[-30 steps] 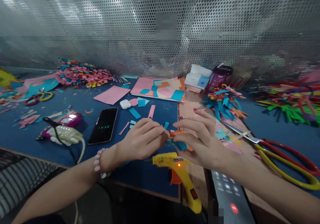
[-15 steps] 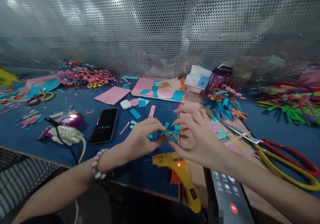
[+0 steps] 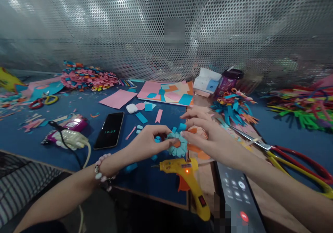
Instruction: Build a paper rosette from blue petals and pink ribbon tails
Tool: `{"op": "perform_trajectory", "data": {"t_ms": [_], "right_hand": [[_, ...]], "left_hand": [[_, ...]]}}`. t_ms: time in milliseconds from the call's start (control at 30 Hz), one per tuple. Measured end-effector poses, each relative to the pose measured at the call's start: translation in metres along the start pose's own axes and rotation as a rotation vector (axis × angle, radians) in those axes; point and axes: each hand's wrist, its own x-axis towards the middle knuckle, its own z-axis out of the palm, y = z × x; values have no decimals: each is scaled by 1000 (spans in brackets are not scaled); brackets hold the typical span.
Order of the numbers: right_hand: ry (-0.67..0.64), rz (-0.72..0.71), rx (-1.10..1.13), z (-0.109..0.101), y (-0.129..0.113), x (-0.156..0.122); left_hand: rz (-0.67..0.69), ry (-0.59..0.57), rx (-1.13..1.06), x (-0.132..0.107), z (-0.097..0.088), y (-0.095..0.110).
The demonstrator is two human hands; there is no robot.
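My left hand pinches a small light-blue paper flower with an orange centre, its thumb across the middle. The petals face up toward me. At the flower's right edge is my right hand, its fingers apart and the thumb tip close to the upper petals; contact is hard to make out. A curled blue paper piece shows by its fingertips. Orange paper pieces lie under the right hand. Just below the flower rests a yellow glue gun with its red light on, nozzle pointing left.
A black phone and white earbud case lie left. Red-and-yellow scissors and a second phone are right. Pink sheets, a paper garland heap and a tissue pack stand along the back.
The blue flower has turned from edge-on to face up, showing its orange centre. My right thumb has moved up, closer to my fingers. More orange paper shows beneath the right hand.
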Motion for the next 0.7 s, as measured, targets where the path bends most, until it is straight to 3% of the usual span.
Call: {"op": "perform_trajectory", "data": {"t_ms": [400,700], "right_hand": [[-67,113,89,1,6,3],[-76,107,64,1,3,4]], "left_hand": [[-5,21,107,0,3,-2],[16,14,161,2,4,-1]]}}
